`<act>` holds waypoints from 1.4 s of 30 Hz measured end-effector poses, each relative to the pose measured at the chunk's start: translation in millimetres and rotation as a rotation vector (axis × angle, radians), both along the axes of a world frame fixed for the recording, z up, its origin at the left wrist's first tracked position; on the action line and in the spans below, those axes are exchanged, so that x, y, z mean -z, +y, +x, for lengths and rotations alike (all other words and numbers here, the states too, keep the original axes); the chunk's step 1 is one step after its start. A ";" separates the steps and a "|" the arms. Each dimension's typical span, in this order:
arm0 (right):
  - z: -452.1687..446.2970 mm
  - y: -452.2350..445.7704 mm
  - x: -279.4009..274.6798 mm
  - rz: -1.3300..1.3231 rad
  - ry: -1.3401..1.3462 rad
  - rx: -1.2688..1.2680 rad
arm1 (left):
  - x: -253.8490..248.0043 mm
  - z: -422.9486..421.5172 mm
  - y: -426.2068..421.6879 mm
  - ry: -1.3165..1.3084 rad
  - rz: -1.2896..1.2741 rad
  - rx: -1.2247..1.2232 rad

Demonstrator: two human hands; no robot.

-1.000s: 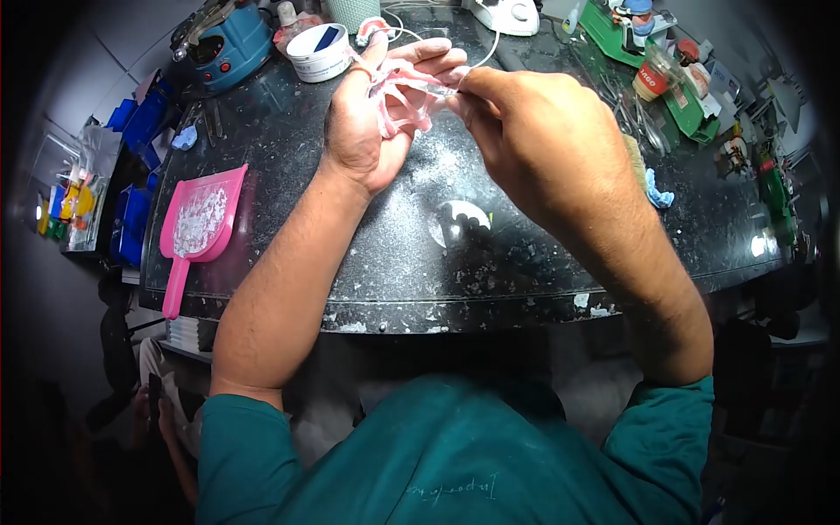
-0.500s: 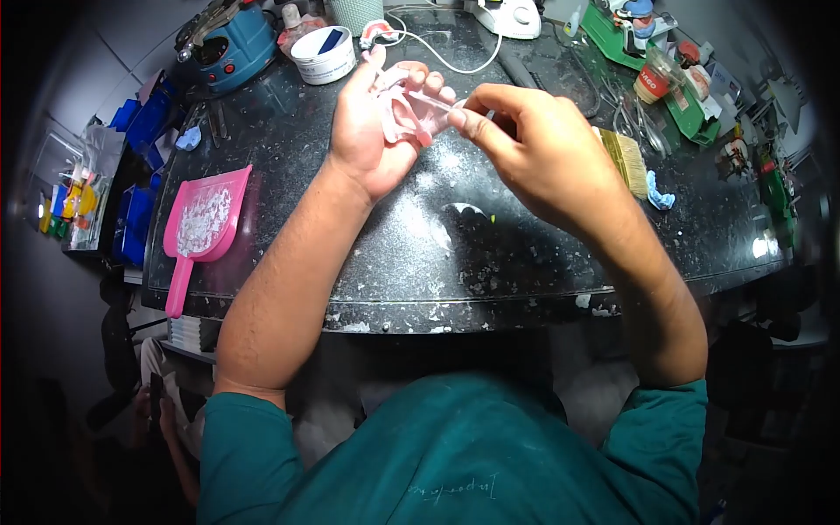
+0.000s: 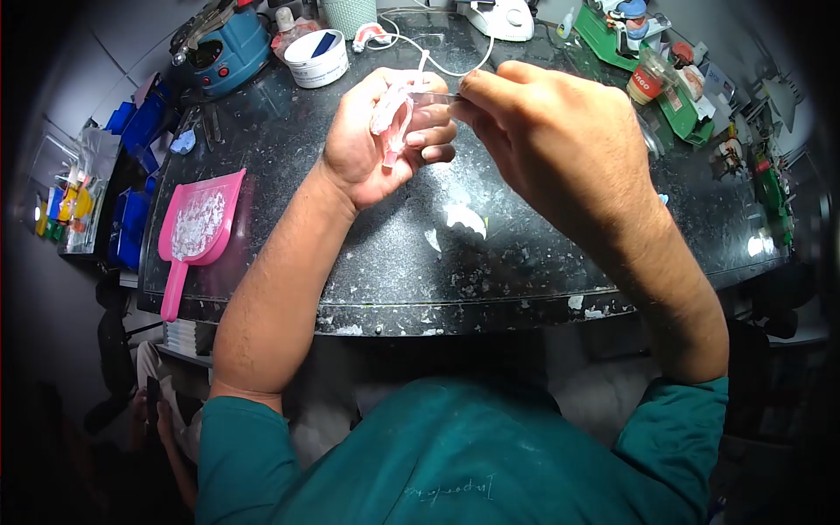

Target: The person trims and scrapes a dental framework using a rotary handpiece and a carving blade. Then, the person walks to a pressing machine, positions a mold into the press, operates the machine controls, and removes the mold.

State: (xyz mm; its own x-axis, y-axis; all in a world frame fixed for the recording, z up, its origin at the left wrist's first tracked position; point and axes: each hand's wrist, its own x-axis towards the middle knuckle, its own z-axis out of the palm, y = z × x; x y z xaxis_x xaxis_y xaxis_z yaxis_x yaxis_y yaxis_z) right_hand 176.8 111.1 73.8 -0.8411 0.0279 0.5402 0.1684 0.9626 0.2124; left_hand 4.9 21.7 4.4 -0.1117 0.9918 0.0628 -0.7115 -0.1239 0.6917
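In my left hand point(image 3: 363, 144), fingers curled around it, is a pink denture base point(image 3: 391, 131) with pale patches on its surface. My right hand point(image 3: 551, 122) pinches a thin metal blade tool point(image 3: 435, 98), its tip at the denture base's upper right side. Most of the tool's handle is hidden in the fingers. Below the hands, a curved white scrap point(image 3: 466, 219) and a smaller white flake point(image 3: 432, 240) lie on the black worktop point(image 3: 394, 271).
To the left lies a pink dustpan point(image 3: 205, 217) with white debris. A white tub point(image 3: 317, 61), a blue machine point(image 3: 229, 51) and a dental model point(image 3: 369, 35) stand at the back. Green trays point(image 3: 604, 39) hold items at the far right. A seated person's hands point(image 3: 153, 402) show lower left.
The denture base has turned in my left hand. My right hand has rotated and risen slightly. The white scrap shows more fully, with the smaller flake now beside it.
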 end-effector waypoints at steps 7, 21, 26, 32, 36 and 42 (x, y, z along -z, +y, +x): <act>-3.3 -9.4 4.6 0.174 0.088 0.003 | -0.6 3.2 -3.0 0.021 -0.013 -0.017; -0.5 6.3 1.7 -0.594 -0.061 -0.100 | -2.5 5.2 -3.0 0.070 0.100 0.221; 13.5 -7.0 -18.9 -0.438 -0.141 0.013 | -1.2 -1.2 1.9 0.024 0.134 0.183; 10.3 -11.8 -25.0 -0.234 -0.162 -0.008 | 3.8 -2.8 -2.9 -0.131 0.148 0.138; 9.0 -13.4 -27.9 -0.165 -0.187 -0.050 | 4.4 -3.7 -9.0 -0.161 0.280 0.195; 8.3 -14.0 -29.2 -0.151 -0.139 -0.231 | 2.3 3.2 -10.0 -0.041 0.127 0.078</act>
